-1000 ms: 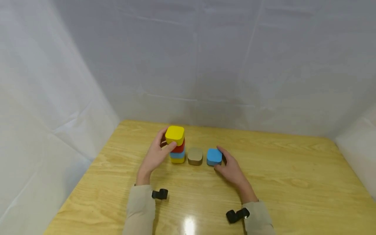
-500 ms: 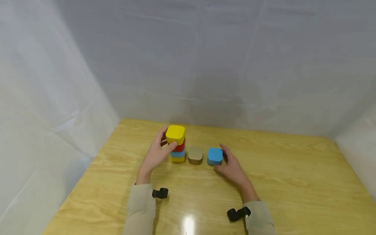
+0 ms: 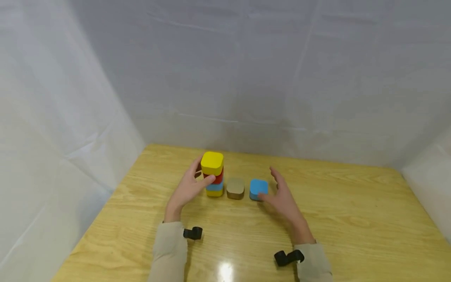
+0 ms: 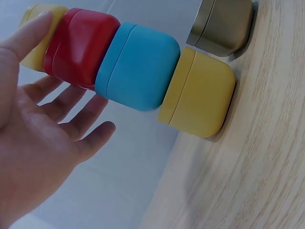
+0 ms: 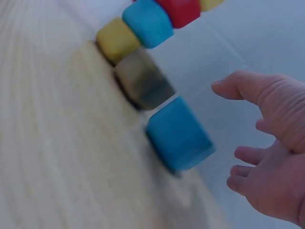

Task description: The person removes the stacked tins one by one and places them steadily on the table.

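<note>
A stack of four blocks [image 3: 213,174] stands on the table: yellow at the bottom, then blue, red, and yellow [image 3: 212,162] on top. My left hand [image 3: 201,174] cups the stack from the left, fingers straight, and its thumb [image 4: 28,38] touches the upper blocks. In the left wrist view the other fingers [image 4: 81,119] are spread and apart from the red block [image 4: 81,47] and the blue one [image 4: 138,67]. A tan block [image 3: 235,188] and a loose blue block [image 3: 258,189] lie to the right. My right hand [image 3: 273,188] hovers open just right of the loose blue block [image 5: 178,136], holding nothing.
The wooden table [image 3: 352,219] is walled by white cloth at the back and on both sides. Black wrist cameras [image 3: 192,233] [image 3: 287,257] sit on my beige sleeves. A glare spot lies near the table's front edge.
My right hand has let go of the loose blue block, opened and lifted slightly to the right. My left hand stays at the stack, which has not moved.
</note>
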